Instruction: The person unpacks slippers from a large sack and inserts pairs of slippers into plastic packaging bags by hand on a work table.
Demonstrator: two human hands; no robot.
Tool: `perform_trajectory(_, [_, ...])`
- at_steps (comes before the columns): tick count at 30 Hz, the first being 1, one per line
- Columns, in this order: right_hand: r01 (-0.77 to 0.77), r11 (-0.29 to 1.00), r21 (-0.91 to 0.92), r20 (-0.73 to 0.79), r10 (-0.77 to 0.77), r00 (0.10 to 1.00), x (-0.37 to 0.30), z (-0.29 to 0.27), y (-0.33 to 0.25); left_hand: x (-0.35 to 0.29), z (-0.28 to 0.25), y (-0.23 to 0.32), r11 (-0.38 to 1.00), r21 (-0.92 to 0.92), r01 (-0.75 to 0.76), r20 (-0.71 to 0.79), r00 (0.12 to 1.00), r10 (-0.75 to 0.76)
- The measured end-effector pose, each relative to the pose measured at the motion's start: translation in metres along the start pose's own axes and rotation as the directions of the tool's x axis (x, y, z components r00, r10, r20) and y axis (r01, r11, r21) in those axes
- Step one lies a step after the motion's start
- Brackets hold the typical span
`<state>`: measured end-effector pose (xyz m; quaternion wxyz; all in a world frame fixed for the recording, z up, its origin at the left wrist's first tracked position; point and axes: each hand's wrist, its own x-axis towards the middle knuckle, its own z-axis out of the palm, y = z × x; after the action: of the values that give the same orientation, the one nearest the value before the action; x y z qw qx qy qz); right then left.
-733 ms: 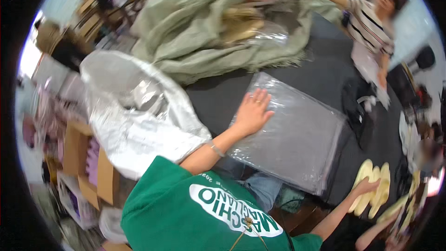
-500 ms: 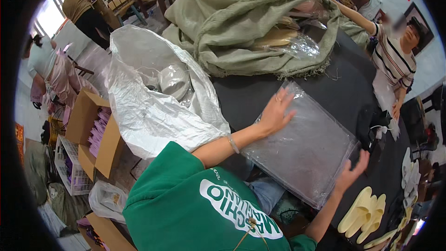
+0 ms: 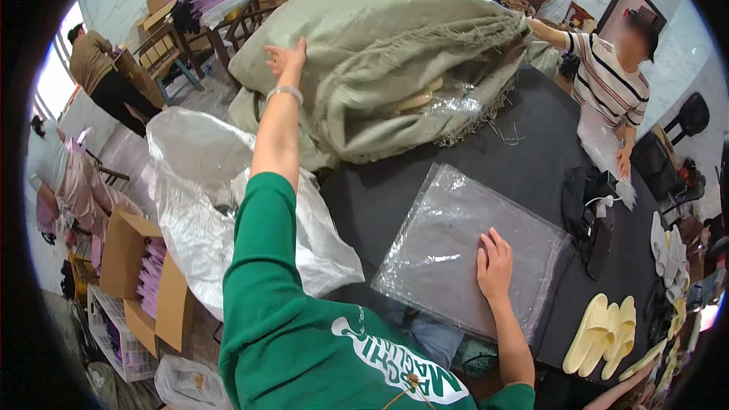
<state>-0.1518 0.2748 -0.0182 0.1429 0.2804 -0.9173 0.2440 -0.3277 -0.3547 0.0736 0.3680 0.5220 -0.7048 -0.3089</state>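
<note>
My left hand [image 3: 287, 58] is up on the left side of a big olive-green woven sack [image 3: 357, 38], its fingers apart against the cloth. Through the sack's frayed mouth show tan slippers [image 3: 422, 96] and clear plastic wrapping. My right hand [image 3: 495, 266] lies flat, fingers stretched, on a stack of clear plastic bags [image 3: 440, 239] at the near edge of the dark table. Below my left arm stands a white plastic sack [image 3: 190, 182], opened out; my sleeve and arm hide part of it.
Pale yellow slippers [image 3: 600, 334] lie at the right of the dark table [image 3: 364, 190], with a black device [image 3: 600, 235] behind them. Across the table a person [image 3: 611, 76] reaches toward the green sack. Cardboard boxes [image 3: 178, 304] and a white crate [image 3: 125, 342] stand at the left.
My left hand has gone from the plastic bags up to the green sack. My right hand has moved from beside the bags' right edge onto them. The view has shifted.
</note>
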Motion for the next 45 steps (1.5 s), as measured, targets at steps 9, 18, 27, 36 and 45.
perform_trajectory(9, [-0.036, 0.999, -0.022, 0.016, 0.036, 0.999, 0.006, -0.004, -0.005, 0.012, 0.0, 0.056, 0.852, -0.307, -0.424, -0.337, 0.886, 0.32])
perform_trajectory(18, [-0.049, 0.996, -0.068, 0.023, 0.05, 0.998, 0.003, -0.002, -0.003, -0.216, -0.03, 0.187, 0.257, -0.913, -0.318, 0.004, 0.621, 0.784])
perform_trajectory(27, [-0.318, 0.851, 0.418, 0.129, 0.291, 0.948, 0.029, -0.013, -0.001, -0.383, -0.003, 0.041, 0.123, -0.818, -0.562, 0.243, -0.144, 0.959])
perform_trajectory(36, [0.466, 0.879, -0.096, -0.445, -0.457, 0.77, 0.265, -0.017, -0.189, -0.426, 0.002, 0.004, 0.366, -0.924, -0.112, 0.381, -0.369, 0.848])
perform_trajectory(45, [0.513, 0.724, -0.462, -0.332, -0.677, 0.656, 0.321, -0.004, -0.202, -0.424, 0.029, -0.025, 0.297, -0.87, -0.393, 0.402, -0.217, 0.889])
